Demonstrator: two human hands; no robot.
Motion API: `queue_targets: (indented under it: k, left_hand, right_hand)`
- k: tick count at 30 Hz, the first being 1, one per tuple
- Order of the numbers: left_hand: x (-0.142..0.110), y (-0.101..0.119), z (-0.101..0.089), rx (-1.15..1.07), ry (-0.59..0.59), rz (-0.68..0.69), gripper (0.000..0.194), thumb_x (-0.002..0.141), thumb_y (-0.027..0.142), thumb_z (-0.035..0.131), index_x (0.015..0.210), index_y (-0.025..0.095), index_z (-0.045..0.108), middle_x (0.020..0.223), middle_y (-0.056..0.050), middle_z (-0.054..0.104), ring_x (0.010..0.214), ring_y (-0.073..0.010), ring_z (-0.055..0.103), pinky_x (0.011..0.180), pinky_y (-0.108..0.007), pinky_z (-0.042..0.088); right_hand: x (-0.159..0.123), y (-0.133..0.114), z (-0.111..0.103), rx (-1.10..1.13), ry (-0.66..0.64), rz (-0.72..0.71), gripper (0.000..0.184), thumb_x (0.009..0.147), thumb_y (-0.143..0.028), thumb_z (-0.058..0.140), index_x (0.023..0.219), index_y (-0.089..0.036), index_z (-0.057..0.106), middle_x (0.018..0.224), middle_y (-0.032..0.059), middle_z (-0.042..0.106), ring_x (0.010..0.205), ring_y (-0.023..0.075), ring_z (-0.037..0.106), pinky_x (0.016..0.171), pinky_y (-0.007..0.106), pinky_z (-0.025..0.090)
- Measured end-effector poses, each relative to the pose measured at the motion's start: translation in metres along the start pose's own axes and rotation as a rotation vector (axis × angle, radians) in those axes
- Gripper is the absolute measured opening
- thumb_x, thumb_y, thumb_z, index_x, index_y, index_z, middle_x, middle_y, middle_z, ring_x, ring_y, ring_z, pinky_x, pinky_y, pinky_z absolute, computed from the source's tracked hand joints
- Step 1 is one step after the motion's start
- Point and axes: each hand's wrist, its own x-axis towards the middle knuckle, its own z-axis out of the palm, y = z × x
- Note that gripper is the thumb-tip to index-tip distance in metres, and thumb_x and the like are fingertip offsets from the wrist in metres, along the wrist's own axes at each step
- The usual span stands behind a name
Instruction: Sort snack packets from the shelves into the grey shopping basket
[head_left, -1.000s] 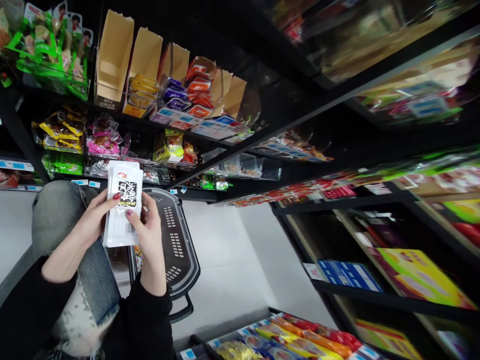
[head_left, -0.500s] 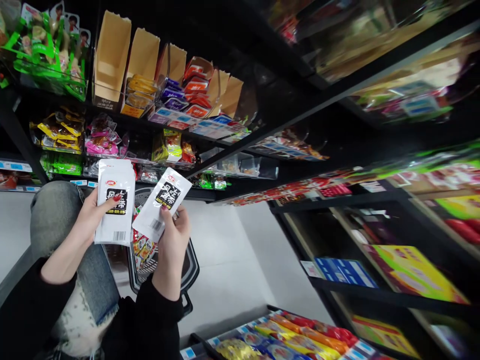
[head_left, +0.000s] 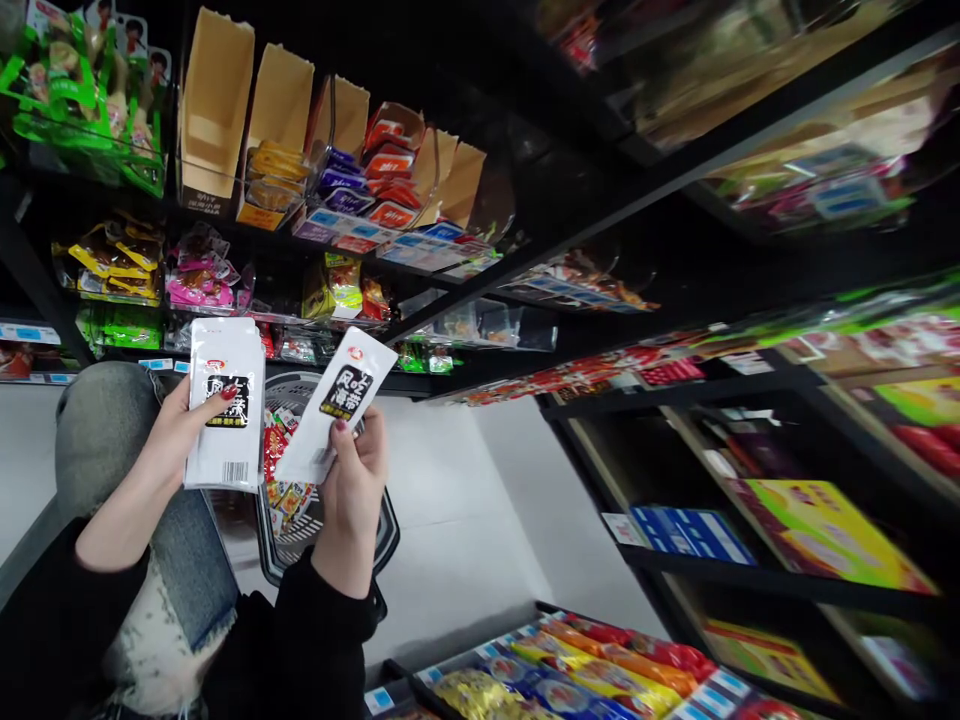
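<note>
My left hand grips a small stack of white snack packets, its thumb lying across the black printed label. In my right hand is a single white snack packet of the same design, pinched near its right edge and tilted up to the right. The stack and the single packet are apart, with a narrow gap between them. Below them stands a dark shopping basket holding several small red and yellow packets. My hands hide part of the basket.
Black shelves ahead carry open cardboard boxes and bins of bagged snacks. Another shelf unit on the right holds a yellow box. Colourful bags lie on a low display at the bottom right. My bent knee is at the left.
The single packet in my right hand has moved slightly up and right, tilting and turning a little. The stack in my left hand has shifted slightly left.
</note>
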Motion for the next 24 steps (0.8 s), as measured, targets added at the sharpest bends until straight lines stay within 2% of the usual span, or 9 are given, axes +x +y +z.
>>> queue_targets:
  k: [3,7,9,13,16,21,24]
  left_hand:
    - [0.0,0.0,0.0,-0.003,-0.005,0.002,0.047,0.055,0.027,0.082,0.098,0.017,0.066,0.089,-0.005,0.075,0.077,-0.0213,0.069,0.065,-0.027,0.053]
    - [-0.001,0.0,0.0,0.013,-0.022,0.002,0.046,0.056,0.028,0.082,0.098,0.018,0.066,0.087,-0.004,0.075,0.076,-0.0215,0.07,0.066,-0.027,0.053]
    - [-0.001,0.0,0.0,0.018,-0.017,0.003,0.046,0.055,0.028,0.083,0.097,0.018,0.066,0.087,-0.005,0.075,0.076,-0.0216,0.069,0.066,-0.028,0.053]
    - [-0.001,-0.001,0.0,0.002,-0.017,-0.012,0.045,0.057,0.028,0.082,0.098,0.018,0.066,0.085,-0.004,0.075,0.071,-0.0203,0.069,0.063,-0.028,0.053]
    - [-0.001,0.0,0.0,-0.005,-0.02,-0.012,0.044,0.057,0.027,0.082,0.097,0.018,0.066,0.083,-0.003,0.075,0.068,-0.0188,0.069,0.061,-0.026,0.053]
    - [-0.004,0.002,0.001,-0.058,-0.013,-0.072,0.038,0.06,0.025,0.079,0.095,0.018,0.066,0.08,-0.003,0.075,0.066,-0.0181,0.069,0.057,-0.024,0.053]
    - [-0.004,0.003,0.001,-0.112,-0.027,-0.089,0.036,0.06,0.022,0.079,0.093,0.018,0.066,0.078,-0.002,0.075,0.063,-0.0169,0.069,0.055,-0.022,0.054]
  right_hand:
    - [-0.005,-0.008,-0.001,0.033,-0.101,-0.033,0.025,0.069,-0.031,0.071,0.09,-0.026,0.057,0.082,-0.0024,0.067,0.07,0.0125,0.059,0.067,0.025,0.048]
    - [-0.005,-0.009,0.0,0.122,-0.123,0.021,0.023,0.071,-0.028,0.07,0.09,-0.026,0.058,0.083,-0.003,0.066,0.073,0.0114,0.059,0.071,0.024,0.047]
    - [-0.003,-0.007,0.001,0.088,-0.067,0.052,0.023,0.069,-0.029,0.071,0.088,-0.024,0.058,0.082,-0.0025,0.067,0.072,0.0114,0.059,0.069,0.024,0.047]
    - [0.002,-0.001,0.002,-0.13,0.174,0.056,0.029,0.067,-0.033,0.071,0.087,-0.02,0.055,0.077,-0.0004,0.067,0.063,0.0128,0.058,0.061,0.025,0.045]
    - [0.005,0.003,0.001,-0.216,0.243,0.051,0.033,0.066,-0.036,0.071,0.089,-0.019,0.055,0.076,0.0005,0.067,0.063,0.0138,0.058,0.059,0.026,0.044]
    - [0.003,0.003,0.003,-0.213,0.161,0.073,0.028,0.067,-0.033,0.071,0.086,-0.019,0.056,0.074,-0.0013,0.066,0.06,0.012,0.056,0.056,0.024,0.043]
    - [0.002,0.003,0.003,0.008,0.015,0.178,0.025,0.069,-0.03,0.07,0.087,-0.02,0.057,0.072,-0.0026,0.064,0.055,0.0094,0.054,0.053,0.022,0.042]
